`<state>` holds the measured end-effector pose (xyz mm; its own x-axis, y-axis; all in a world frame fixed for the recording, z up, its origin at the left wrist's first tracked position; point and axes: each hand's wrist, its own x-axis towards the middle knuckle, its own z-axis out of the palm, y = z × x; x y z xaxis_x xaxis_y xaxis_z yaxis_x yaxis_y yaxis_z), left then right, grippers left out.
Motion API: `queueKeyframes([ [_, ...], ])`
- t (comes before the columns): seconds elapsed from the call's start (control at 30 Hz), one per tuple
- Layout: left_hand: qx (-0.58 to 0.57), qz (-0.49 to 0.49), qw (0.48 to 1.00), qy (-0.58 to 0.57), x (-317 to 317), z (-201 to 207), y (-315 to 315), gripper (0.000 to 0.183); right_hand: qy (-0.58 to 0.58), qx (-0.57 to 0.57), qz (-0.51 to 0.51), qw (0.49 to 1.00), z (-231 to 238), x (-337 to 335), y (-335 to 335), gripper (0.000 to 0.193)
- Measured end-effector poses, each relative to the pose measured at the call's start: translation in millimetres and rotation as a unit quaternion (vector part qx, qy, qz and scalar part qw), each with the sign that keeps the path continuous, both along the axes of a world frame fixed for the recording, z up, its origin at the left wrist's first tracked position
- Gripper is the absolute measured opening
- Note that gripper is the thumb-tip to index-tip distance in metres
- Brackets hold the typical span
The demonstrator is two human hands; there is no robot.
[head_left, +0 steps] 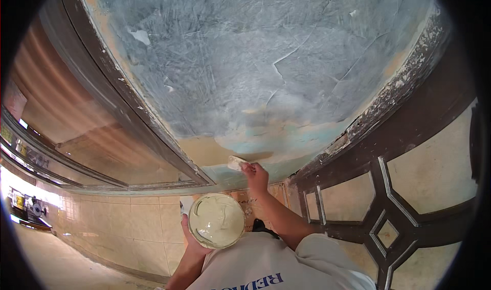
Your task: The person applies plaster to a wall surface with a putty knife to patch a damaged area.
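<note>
My left hand (193, 240) is closed on the side of a round tub (193, 228), holding it up in front of my body. Thick, pale cream paste or paint (217, 218) fills it, with ridges and a shiny patch on its surface. A small grey-and-white flat piece (185, 204) shows beside the tub, above my left fingers; its kind is unclear. My right hand (254, 175) pinches a short, flat tool (236, 162) coated in pale material, at the low part of the wall. Whether that is a brush or a scraper I cannot tell.
The wall (230, 75) is patchy grey with tan and light-blue areas, cracks and flaked spots. A dark-framed glass window (102, 111) borders it on the left, a dark door with pale panels (358, 198) on the right. Beige tiles (138, 223) cover the lower wall.
</note>
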<state>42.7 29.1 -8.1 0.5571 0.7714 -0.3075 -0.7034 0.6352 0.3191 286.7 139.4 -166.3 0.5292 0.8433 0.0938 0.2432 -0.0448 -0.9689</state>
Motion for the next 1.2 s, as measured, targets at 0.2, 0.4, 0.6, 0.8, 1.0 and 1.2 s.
queueKeyframes([
  [0.2, 0.049, -0.006, 0.994, 0.093, 22, 12, 0, 0.089, -0.003, 0.019, -0.17, 0.985, -25, 128, -41, 0.031],
  [0.4, 0.029, 0.037, 0.997, 0.053, 31, -19, 4, 0.086, 0.079, -0.055, -0.118, 0.988, -8, 162, -88, 0.029],
  [0.6, 0.017, 0.029, 0.997, -0.074, 65, 9, 18, 0.084, 0.177, 0.03, 0.027, 0.983, 115, 135, -90, 0.023],
  [0.8, 0.072, 0.065, 0.993, -0.065, 85, 18, 21, 0.085, 0.002, 0.189, 0.187, 0.964, 195, 128, -86, 0.028],
  [1.0, 0.099, 0.137, 0.985, -0.044, 94, 39, 20, 0.088, -0.266, 0.179, 0.236, 0.917, 269, 109, -94, 0.036],
  [1.2, 0.125, 0.193, 0.973, -0.03, 90, 52, 18, 0.091, -0.427, 0.217, 0.264, 0.837, 285, 95, -89, 0.034],
])
